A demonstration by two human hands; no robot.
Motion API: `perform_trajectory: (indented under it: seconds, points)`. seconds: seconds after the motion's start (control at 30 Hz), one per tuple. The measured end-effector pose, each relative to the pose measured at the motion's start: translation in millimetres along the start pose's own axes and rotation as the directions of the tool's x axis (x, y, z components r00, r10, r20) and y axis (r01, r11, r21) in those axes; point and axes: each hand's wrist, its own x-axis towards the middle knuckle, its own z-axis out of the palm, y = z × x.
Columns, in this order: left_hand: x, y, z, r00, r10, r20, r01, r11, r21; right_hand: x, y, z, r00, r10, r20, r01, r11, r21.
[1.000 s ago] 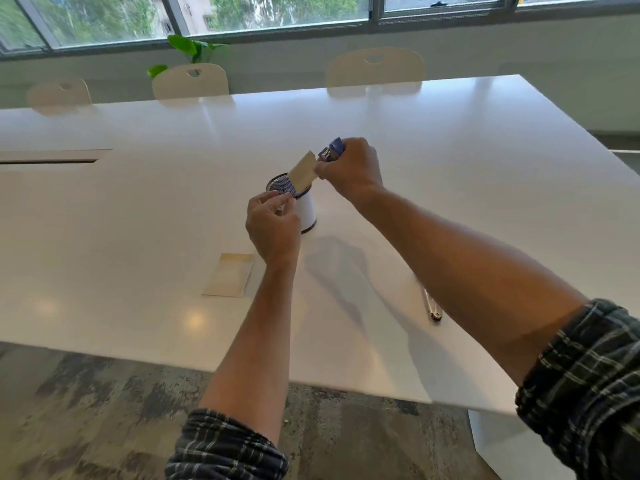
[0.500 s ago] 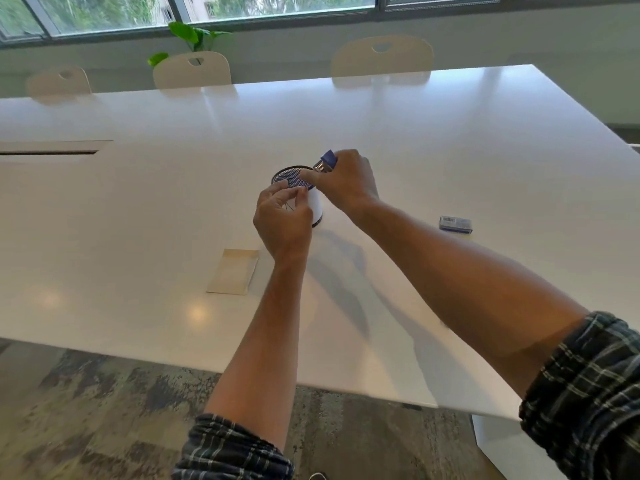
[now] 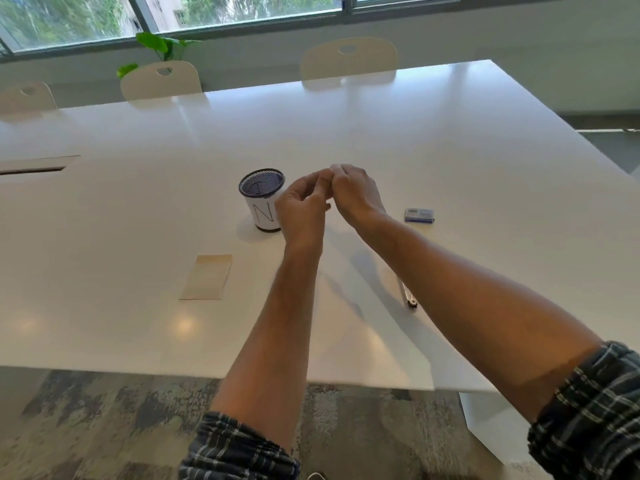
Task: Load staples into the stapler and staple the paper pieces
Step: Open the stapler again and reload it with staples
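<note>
Both hands have drifted right, off the cup's rim; on the bench (image 3: 104, 237) one paper piece (image 3: 206, 277) lies nearest; left hand (image 3: 302, 209) and right hand (image 3: 356, 194) meet curled, contents hidden; one mesh cup (image 3: 262, 199) beside them; one staple box (image 3: 419, 215) farther right.

The person wears a shirt with dark blue, grey and white checks. The left sleeve (image 3: 239, 448) and the right sleeve (image 3: 588, 414) are both rolled up, so the forearms are bare.
</note>
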Motion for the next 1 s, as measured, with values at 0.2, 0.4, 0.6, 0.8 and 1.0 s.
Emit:
perform_trajectory:
  seconds: [0.2, 0.4, 0.6, 0.8, 1.0]
  points:
    - [-10, -11, 31, 0.996, -0.023, 0.081, 0.017, 0.997, 0.073, -3, 23, -40, 0.993, 0.019, -0.119, -0.033, 0.993, -0.116]
    - [-25, -25, 71, 0.96, -0.113, 0.254, 0.066, 0.98, 0.186, -11, 44, -109, 0.979, -0.041, -0.198, -0.05, 0.899, -0.436]
    - [-44, -35, 105, 0.824, -0.346, 0.449, 0.217, 0.924, 0.314, -27, 64, -163, 0.989, 0.024, -0.148, -0.115, 0.756, -0.644]
    - [-60, -41, 122, 0.679, -0.426, 0.598, 0.122, 0.869, 0.48, -43, 78, -186, 0.973, 0.201, -0.117, -0.224, 0.679, -0.699]
    - [-70, -45, 128, 0.652, -0.387, 0.652, -0.067, 0.827, 0.558, -58, 89, -190, 0.953, 0.264, -0.149, -0.29, 0.654, -0.699]
